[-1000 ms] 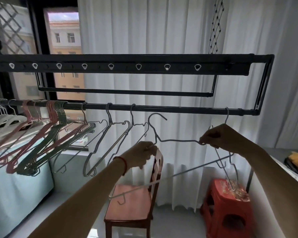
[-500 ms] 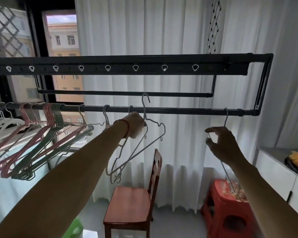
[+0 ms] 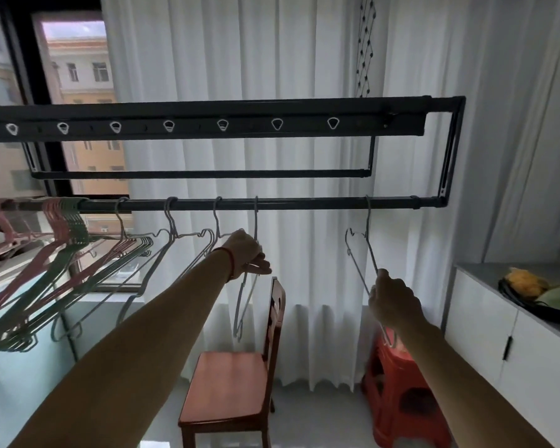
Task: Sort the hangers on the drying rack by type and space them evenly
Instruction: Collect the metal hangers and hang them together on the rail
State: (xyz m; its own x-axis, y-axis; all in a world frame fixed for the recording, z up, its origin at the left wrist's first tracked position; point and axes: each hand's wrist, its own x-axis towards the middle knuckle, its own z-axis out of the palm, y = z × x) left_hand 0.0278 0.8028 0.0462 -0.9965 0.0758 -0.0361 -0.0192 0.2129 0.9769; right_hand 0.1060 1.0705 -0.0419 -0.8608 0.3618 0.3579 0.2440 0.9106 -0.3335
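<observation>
At frame centre the left hand [image 3: 248, 255] grips a wire hanger [image 3: 244, 299] hooked on the rail [image 3: 304, 203]; lower right, the right hand [image 3: 393, 302] curls round another hanger [image 3: 358, 253] hooked further right.

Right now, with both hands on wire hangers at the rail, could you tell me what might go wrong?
1. The right hand grips the far-right wire hanger, which hangs tilted; a pull could unhook it from the rail above the red stool.
2. The left hand holds a wire hanger close beside its neighbours; their thin frames may tangle.
</observation>
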